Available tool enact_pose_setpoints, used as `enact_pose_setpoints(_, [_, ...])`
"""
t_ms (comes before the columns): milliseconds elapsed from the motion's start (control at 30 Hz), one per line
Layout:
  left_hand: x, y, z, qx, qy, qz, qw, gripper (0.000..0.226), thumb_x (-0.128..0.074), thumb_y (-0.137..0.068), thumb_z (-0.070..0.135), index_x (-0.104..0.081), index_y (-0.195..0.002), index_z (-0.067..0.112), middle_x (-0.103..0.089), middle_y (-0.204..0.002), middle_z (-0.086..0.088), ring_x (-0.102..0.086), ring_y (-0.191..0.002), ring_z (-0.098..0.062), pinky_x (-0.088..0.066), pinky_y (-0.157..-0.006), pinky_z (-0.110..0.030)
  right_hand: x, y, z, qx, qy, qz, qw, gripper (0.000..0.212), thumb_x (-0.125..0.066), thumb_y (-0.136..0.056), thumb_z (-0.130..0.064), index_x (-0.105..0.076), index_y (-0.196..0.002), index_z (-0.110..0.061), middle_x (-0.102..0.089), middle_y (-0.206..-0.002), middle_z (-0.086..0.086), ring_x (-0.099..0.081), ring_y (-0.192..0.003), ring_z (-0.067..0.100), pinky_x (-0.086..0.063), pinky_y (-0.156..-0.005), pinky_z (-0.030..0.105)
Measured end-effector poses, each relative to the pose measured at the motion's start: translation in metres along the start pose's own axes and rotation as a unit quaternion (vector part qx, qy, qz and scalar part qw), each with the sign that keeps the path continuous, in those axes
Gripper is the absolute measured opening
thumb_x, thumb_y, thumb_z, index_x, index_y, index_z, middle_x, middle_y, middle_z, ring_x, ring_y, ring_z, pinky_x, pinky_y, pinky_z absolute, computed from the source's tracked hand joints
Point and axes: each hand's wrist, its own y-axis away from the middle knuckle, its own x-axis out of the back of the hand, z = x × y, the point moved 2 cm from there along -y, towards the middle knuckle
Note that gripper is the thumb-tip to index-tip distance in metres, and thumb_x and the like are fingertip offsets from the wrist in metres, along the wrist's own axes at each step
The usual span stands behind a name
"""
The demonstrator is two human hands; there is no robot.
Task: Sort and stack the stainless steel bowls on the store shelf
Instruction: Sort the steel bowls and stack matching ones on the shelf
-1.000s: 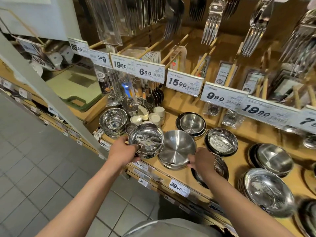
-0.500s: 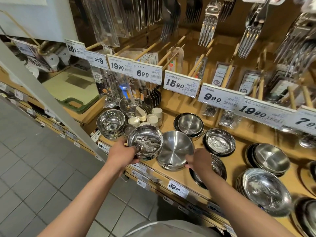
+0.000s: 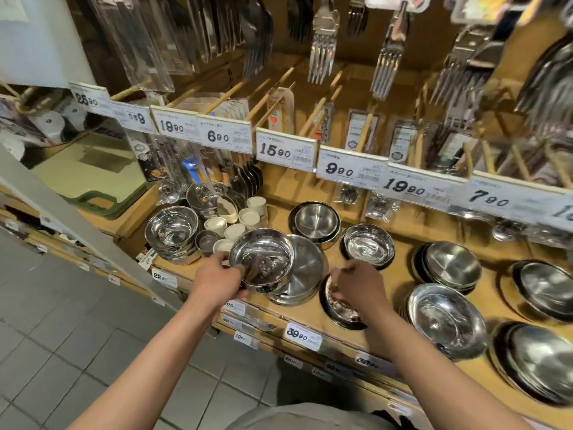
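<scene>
My left hand [image 3: 217, 280] grips the near rim of a shiny steel bowl [image 3: 262, 262] and holds it tilted over the left part of a wider matte steel bowl stack [image 3: 307, 274] on the wooden shelf [image 3: 400, 274]. My right hand [image 3: 356, 287] hovers just right of that stack. Its fingers curl down at the rim of a small dark-rimmed bowl stack [image 3: 338, 308]; a grip cannot be made out. More bowls stand around: a shiny stack [image 3: 172, 234] on the left, a matte bowl [image 3: 314, 220] behind, and a shiny bowl [image 3: 367, 245].
To the right lie a matte stack [image 3: 449, 268], a big shiny bowl [image 3: 446, 318] and wide plates [image 3: 545, 290]. Small white cups [image 3: 245, 218] cluster behind the held bowl. A row of price tags [image 3: 285, 150] and hanging forks [image 3: 322, 57] overhang the shelf. Grey tiled floor [image 3: 62, 336] lies below left.
My left hand has brought the shiny bowl rightward, over the matte stack. My right hand has come off the matte bowl's edge and now sits over the small dark-rimmed stack.
</scene>
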Motion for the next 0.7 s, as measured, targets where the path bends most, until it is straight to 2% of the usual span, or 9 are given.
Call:
enact_pose_setpoints(67, [-0.02, 0.001, 0.009, -0.015, -0.01, -0.026, 1.0, 0.036, -0.058, -0.096, 0.005, -0.056, -0.131, 0.013, -0.072, -0.101, -0.013, -0.077, -0.067, -0.022, -0.065, -0.068, -0.038, 0.023, 0.008, 0.013, 0.018, 0.005, 0.022, 1.0, 0.039, -0.063, -0.096, -0.035, -0.067, -0.124, -0.008, -0.073, -0.108, 0.006, -0.069, -0.098, 0.026, -0.052, -0.08, 0.035])
enact_pose_setpoints(133, [-0.043, 0.003, 0.017, -0.03, -0.02, -0.053, 0.998, 0.031, -0.059, -0.097, 0.008, -0.058, -0.126, 0.017, -0.073, -0.095, -0.011, -0.077, -0.067, -0.023, -0.065, -0.072, -0.044, 0.047, 0.021, 0.029, 0.017, -0.033, 0.034, 0.999, 0.035, -0.064, -0.096, -0.036, -0.067, -0.124, -0.016, -0.071, -0.107, -0.001, -0.069, -0.096, 0.019, -0.05, -0.079, 0.029])
enact_pose_setpoints(233, [-0.08, 0.009, 0.028, -0.037, -0.025, -0.106, 0.993, 0.027, -0.057, -0.098, 0.006, -0.056, -0.119, 0.024, -0.075, -0.088, -0.011, -0.077, -0.066, -0.025, -0.064, -0.076, -0.05, 0.085, 0.04, 0.065, 0.008, -0.072, 0.078, 0.994, 0.011, -0.063, -0.095, -0.027, -0.072, -0.101, -0.029, -0.07, -0.084, -0.017, -0.066, -0.078, 0.002, -0.05, -0.068, 0.019])
enact_pose_setpoints(333, [-0.121, 0.024, 0.037, -0.042, -0.055, -0.159, 0.985, 0.033, -0.06, -0.095, 0.005, -0.057, -0.123, 0.021, -0.078, -0.078, -0.013, -0.076, -0.068, -0.031, -0.064, -0.075, -0.048, 0.122, 0.065, 0.102, -0.029, -0.115, 0.123, 0.985, 0.015, -0.061, -0.093, -0.023, -0.072, -0.09, -0.033, -0.074, -0.081, -0.013, -0.07, -0.078, 0.013, -0.054, -0.069, 0.027])
enact_pose_setpoints(467, [-0.182, 0.057, 0.049, -0.039, -0.069, -0.244, 0.966, 0.051, -0.066, -0.094, 0.003, -0.051, -0.141, 0.016, -0.071, -0.107, -0.013, -0.077, -0.071, -0.027, -0.065, -0.067, -0.04, 0.163, 0.097, 0.152, -0.078, -0.184, 0.168, 0.965, 0.016, -0.061, -0.094, -0.02, -0.074, -0.101, -0.023, -0.077, -0.093, 0.0, -0.072, -0.09, 0.024, -0.058, -0.087, 0.045])
enact_pose_setpoints(533, [-0.21, 0.074, 0.055, -0.046, -0.092, -0.273, 0.957, 0.059, -0.066, -0.094, 0.002, -0.044, -0.147, 0.014, -0.068, -0.119, -0.017, -0.076, -0.063, -0.02, -0.062, -0.053, -0.029, 0.182, 0.106, 0.177, -0.091, -0.196, 0.199, 0.956, 0.014, -0.06, -0.096, -0.017, -0.073, -0.098, -0.012, -0.073, -0.084, 0.0, -0.067, -0.082, 0.02, -0.057, -0.084, 0.042])
enact_pose_setpoints(600, [-0.237, 0.092, 0.06, -0.043, -0.094, -0.31, 0.945, 0.049, -0.061, -0.095, -0.002, -0.048, -0.141, 0.012, -0.068, -0.116, -0.02, -0.075, -0.059, -0.018, -0.058, -0.046, -0.025, 0.2, 0.113, 0.199, -0.094, -0.197, 0.227, 0.949, 0.017, -0.059, -0.096, -0.019, -0.072, -0.095, -0.009, -0.074, -0.083, 0.006, -0.066, -0.074, 0.012, -0.058, -0.078, 0.033])
enact_pose_setpoints(667, [-0.263, 0.113, 0.063, -0.016, -0.07, -0.348, 0.935, 0.04, -0.055, -0.097, -0.007, -0.05, -0.135, 0.004, -0.069, -0.115, -0.026, -0.075, -0.074, -0.029, -0.062, -0.051, -0.033, 0.217, 0.121, 0.22, -0.1, -0.216, 0.248, 0.939, 0.016, -0.059, -0.097, -0.019, -0.074, -0.091, -0.018, -0.074, -0.082, 0.0, -0.065, -0.069, 0.007, -0.054, -0.066, 0.023])
enact_pose_setpoints(700, [-0.276, 0.121, 0.063, -0.018, -0.07, -0.349, 0.934, 0.04, -0.056, -0.095, -0.009, -0.05, -0.134, 0.0, -0.068, -0.116, -0.028, -0.074, -0.083, -0.035, -0.064, -0.056, -0.038, 0.226, 0.125, 0.232, -0.106, -0.234, 0.253, 0.933, 0.017, -0.059, -0.097, -0.018, -0.074, -0.091, -0.02, -0.072, -0.081, 0.0, -0.066, -0.072, 0.012, -0.054, -0.068, 0.027])
